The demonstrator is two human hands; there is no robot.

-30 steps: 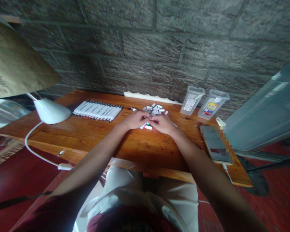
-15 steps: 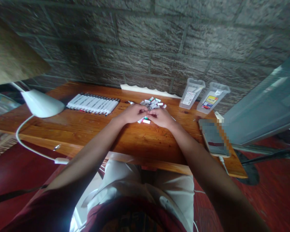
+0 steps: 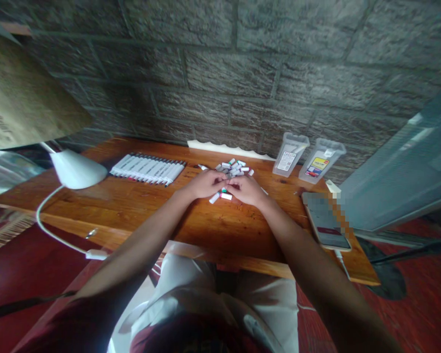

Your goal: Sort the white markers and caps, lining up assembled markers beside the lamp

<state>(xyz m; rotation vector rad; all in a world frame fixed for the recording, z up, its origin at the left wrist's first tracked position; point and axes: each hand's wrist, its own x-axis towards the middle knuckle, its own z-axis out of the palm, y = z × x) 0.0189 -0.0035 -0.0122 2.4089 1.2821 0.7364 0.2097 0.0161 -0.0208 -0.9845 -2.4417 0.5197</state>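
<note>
My left hand (image 3: 208,184) and my right hand (image 3: 247,189) meet over the middle of the wooden desk (image 3: 139,208), fingertips close together. Both are closed in a pinch; whatever is between the fingers is too small or hidden to name. Just beyond them lies a loose pile of short white marker caps (image 3: 236,169), a few with green or red ends. Nearer to me, a white cap with a pinkish end (image 3: 226,196) and another white cap (image 3: 214,198) lie below the fingers. A green-ended piece (image 3: 224,189) shows between the hands.
A row of white markers (image 3: 147,169) lies at the left, beside a lamp base (image 3: 77,169) with its cable. Two clear plastic containers (image 3: 290,154) stand at the back right. A charging phone (image 3: 325,223) lies near the right edge. A stone wall (image 3: 220,73) closes the back.
The whole view has shifted, so the desk and hands appear slightly lower. Both hands stay together in the same place by the caps, their fingers barely changed.
</note>
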